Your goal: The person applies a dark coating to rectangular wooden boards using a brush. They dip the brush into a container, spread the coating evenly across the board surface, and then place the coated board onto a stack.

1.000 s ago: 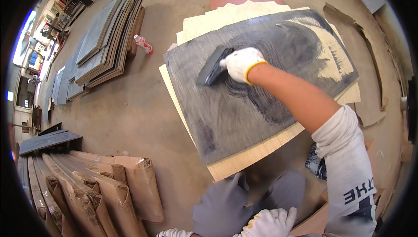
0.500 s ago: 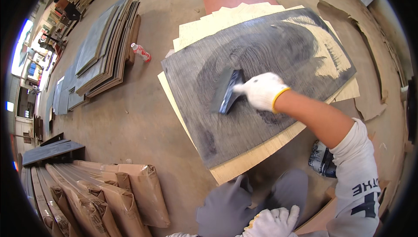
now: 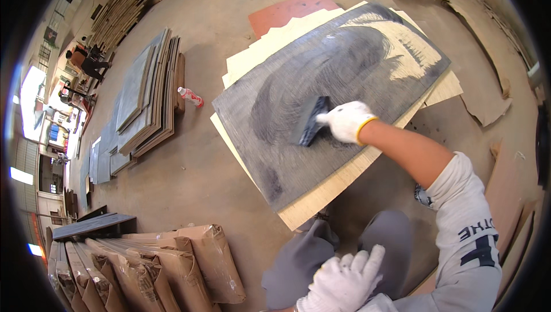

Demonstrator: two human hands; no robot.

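Observation:
My right hand (image 3: 348,123), in a white knit glove with a yellow cuff, grips a wide flat scraper (image 3: 314,120). The scraper's blade lies tilted on a plywood sheet (image 3: 247,154) with a dark grey coating. Swirling streaks mark the coating, and a pale bare patch (image 3: 416,54) shows at the sheet's far right. Under it, more pale plywood sheets (image 3: 304,209) stick out in a fanned stack. My left hand (image 3: 344,280), also gloved, rests over my knee in grey trousers, its fingers stretched out and holding nothing.
A red-and-white bottle (image 3: 190,97) stands on the floor beside stacked grey boards (image 3: 143,91). Brown wrapped packages (image 3: 212,260) lean at the lower left. A black-smeared container (image 3: 423,195) is partly hidden by my right arm. Far left, a person (image 3: 86,62) bends over.
The head view has shifted, so the stack sits slightly differently in it. The scraper has moved a little over the coated sheet, still in my right hand. More of my left hand shows.

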